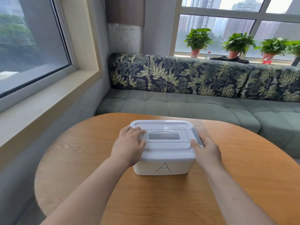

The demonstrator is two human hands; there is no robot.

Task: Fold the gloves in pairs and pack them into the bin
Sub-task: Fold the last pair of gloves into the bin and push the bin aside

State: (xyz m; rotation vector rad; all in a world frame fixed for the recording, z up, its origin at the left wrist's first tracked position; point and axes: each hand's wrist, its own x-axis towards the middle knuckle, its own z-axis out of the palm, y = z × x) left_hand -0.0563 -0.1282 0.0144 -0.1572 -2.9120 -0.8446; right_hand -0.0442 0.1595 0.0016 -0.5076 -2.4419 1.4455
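Item 1. Bin (164,168), white plastic, is sitting upright on the table (162,200), between the two hands. A hand-drawn letter A (162,167) is showing on its near wall, below and between the wrists.

Item 2. Lid (168,148), white, is lying closed on the bin. A grey handle (164,136) is lying flat in its recess, just right of the left fingertips and left of the right thumb.

Item 3. Left hand (129,143) is resting palm down on the lid's left end. Its fingers (138,130) are lying relaxed and nearly straight across the lid's far-left corner, grasping nothing, tips touching the lid just short of the handle recess.

Item 4. Right hand (206,151) is gripping the bin's right end. Its thumb (194,142) is pressing on the lid's right edge, and its fingers (202,138) are curling over the grey latch (197,135) at that side; the fingertips are hidden behind the bin.

Item 5. Surroundings: a green sofa (186,106) with leaf-print back cushions is standing beyond the table, well past the fingers. Potted plants (198,38) are lining the sill behind it.
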